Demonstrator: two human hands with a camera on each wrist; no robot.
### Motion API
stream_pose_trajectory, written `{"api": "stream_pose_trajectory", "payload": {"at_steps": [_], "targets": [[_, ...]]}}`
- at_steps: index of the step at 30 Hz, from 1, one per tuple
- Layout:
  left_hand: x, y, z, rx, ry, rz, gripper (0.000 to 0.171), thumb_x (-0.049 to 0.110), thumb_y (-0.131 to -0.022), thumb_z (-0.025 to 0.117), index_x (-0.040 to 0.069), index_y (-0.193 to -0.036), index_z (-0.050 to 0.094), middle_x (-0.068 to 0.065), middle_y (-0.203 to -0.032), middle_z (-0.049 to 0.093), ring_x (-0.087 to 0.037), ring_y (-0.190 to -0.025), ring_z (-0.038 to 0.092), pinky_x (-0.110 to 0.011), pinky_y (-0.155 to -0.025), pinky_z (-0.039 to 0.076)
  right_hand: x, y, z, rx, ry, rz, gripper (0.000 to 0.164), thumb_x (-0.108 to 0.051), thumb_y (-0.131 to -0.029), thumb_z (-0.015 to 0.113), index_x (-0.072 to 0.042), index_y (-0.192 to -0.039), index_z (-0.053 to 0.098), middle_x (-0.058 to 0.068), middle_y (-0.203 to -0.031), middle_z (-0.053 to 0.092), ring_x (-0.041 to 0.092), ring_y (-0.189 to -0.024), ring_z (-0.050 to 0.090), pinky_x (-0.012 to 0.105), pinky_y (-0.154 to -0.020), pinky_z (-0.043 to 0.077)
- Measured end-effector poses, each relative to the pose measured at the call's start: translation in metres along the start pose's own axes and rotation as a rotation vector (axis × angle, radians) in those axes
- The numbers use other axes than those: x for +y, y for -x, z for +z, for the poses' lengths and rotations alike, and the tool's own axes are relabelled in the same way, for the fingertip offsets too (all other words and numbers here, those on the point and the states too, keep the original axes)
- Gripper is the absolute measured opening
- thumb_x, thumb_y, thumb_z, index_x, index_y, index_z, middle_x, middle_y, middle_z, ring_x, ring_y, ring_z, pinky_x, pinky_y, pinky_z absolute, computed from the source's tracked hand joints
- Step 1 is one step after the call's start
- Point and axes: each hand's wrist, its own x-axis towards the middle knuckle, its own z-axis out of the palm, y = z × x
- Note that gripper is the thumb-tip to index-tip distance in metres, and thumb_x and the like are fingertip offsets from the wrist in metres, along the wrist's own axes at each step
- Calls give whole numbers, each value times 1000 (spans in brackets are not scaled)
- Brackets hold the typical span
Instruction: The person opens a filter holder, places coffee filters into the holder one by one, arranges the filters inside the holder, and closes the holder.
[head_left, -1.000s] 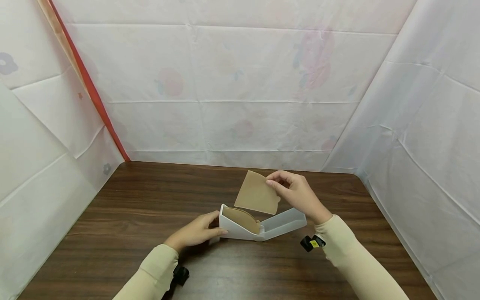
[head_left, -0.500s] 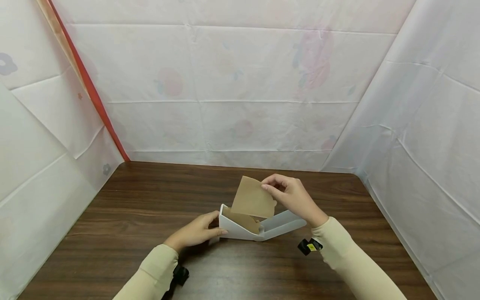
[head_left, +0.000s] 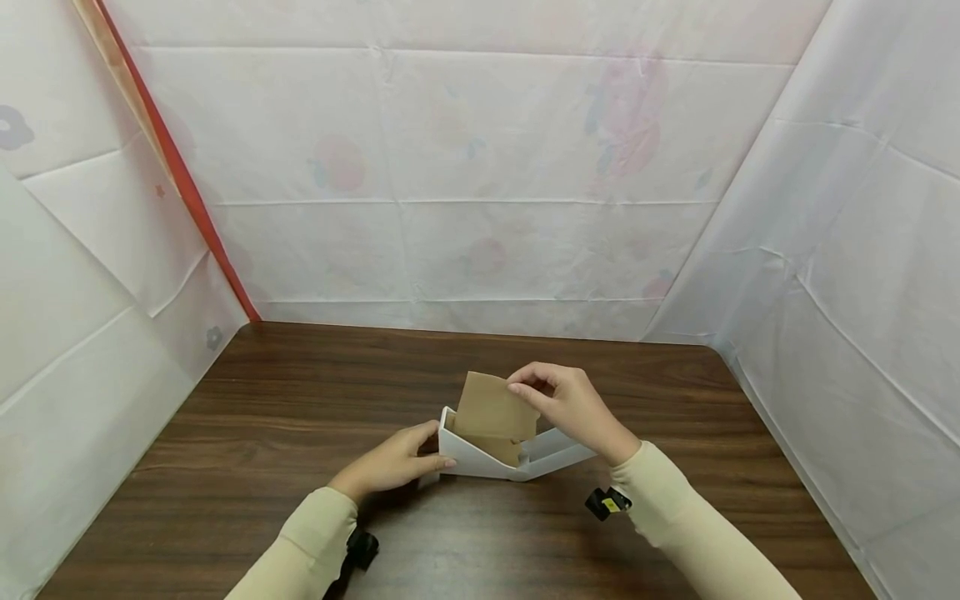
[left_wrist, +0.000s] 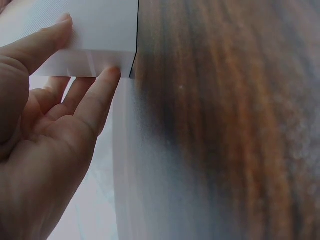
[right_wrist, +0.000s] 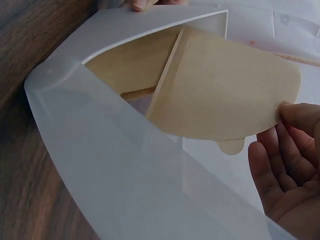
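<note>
A white box (head_left: pixel 480 460) with a slanted open top stands on the table, brown paper coffee filters (head_left: pixel 504 451) inside it. Its hinged translucent lid (right_wrist: pixel 135 165) is folded out to the right. My left hand (head_left: pixel 395 461) holds the box's left end, thumb on the near face and fingers on the end wall (left_wrist: pixel 95 62). Between thumb and fingertips, my right hand (head_left: pixel 573 404) pinches one brown paper coffee filter (right_wrist: pixel 225 85) by its edge. That filter's lower edge is at the box opening, in front of the others, and a small tab sticks out from its rounded side.
The dark wood-grain table (head_left: pixel 300 392) extends around the box on all sides. White patterned sheets (head_left: pixel 480 167) hang behind and to both sides. A red strip (head_left: pixel 180 167) runs down the back left corner. Each wrist carries a small black camera (head_left: pixel 607 503).
My right hand has moved down and left, bringing the pinched coffee filter from above the box into its opening. The left hand and the box have stayed in place.
</note>
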Motion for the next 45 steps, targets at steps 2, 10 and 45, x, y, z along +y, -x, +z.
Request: {"api": "stream_pose_trajectory", "payload": {"at_steps": [2,10,45], "targets": [[0,0,0,-3,6,-4,36,33,-98,67,17,-129,56,6,-126,63,-18,-124,54,-49,-105,40,0,0,3,2,2,-14,7,-22,-96,71,-23,-101,74,-11,-91,68,10,-72,59,27,-62,51],[0,-1,0,3,-4,0,37,34,-98,68,17,-129,57,4,-129,62,-20,-128,51,-50,-107,38,0,0,11,-7,22,-72,8,-18,-94,72,-22,-100,76,-13,-93,66,9,-74,59,26,-62,52],[-1,0,2,-12,21,23,38,29,-99,66,14,-132,55,3,-125,64,-18,-118,58,-41,-98,47,-1,6,30,-282,160,-57,3,-13,-96,70,-13,-98,72,-6,-81,67,3,-68,56,23,-60,50]]}}
